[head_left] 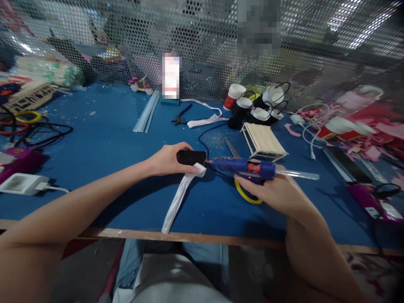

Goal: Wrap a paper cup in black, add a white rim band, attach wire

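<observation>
My left hand is closed around a small, dark, tube-like black piece, held low over the table. Its thumb also presses the folded end of a white fabric strip, whose tail hangs toward the front edge. A blue hot glue gun is gripped in my right hand, with a clear glue stick sticking out of its back. The nozzle points left and meets, or nearly meets, the right end of the black piece. Under the gun lie yellow-handled scissors, partly hidden.
Behind stand pliers, clear glue sticks, a phone, several cups and a small wooden-stick rack. A black cord crosses mid-table. Purple power strips sit at both sides. Perforated metal mesh closes the back.
</observation>
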The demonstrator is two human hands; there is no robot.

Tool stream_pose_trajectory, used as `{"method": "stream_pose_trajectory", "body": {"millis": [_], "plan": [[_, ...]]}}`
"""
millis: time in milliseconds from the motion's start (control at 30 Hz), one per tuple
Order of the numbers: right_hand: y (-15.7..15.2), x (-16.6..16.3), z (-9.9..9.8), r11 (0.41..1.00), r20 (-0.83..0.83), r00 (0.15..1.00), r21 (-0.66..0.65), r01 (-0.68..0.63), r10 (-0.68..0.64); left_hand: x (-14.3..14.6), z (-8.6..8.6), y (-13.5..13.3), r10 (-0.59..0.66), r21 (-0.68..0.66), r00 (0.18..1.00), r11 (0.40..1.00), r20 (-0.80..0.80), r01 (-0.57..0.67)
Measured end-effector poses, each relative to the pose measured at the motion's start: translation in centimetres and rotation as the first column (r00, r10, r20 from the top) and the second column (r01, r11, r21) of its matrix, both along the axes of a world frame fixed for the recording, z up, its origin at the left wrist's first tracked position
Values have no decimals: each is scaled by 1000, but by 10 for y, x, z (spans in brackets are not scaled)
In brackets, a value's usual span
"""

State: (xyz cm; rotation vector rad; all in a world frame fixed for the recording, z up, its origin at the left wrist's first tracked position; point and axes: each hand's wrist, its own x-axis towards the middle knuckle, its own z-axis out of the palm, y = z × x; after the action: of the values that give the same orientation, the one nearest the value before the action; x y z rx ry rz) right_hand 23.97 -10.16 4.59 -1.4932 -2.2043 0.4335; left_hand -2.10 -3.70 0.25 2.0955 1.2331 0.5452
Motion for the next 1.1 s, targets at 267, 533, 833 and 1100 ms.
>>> {"method": "stream_pose_trajectory", "body": {"millis": [267, 533, 833, 1100], "plan": [[1, -1, 2, 999, 43, 999, 12, -30, 29, 0, -3, 0, -9, 5, 1000, 1000, 17, 9], [2, 0, 1, 999, 59, 998, -25, -24, 26, 1, -3, -2, -25, 53, 1000, 998, 5, 25], [6, 3, 0, 998, 80, 996, 56, 30, -34, 1, -3, -3, -110, 235, 994, 966, 1, 106], [4, 10, -3, 1000, 96, 995, -9, 17, -16, 0, -5, -3, -109, 293, 994, 950, -12, 107]]}}
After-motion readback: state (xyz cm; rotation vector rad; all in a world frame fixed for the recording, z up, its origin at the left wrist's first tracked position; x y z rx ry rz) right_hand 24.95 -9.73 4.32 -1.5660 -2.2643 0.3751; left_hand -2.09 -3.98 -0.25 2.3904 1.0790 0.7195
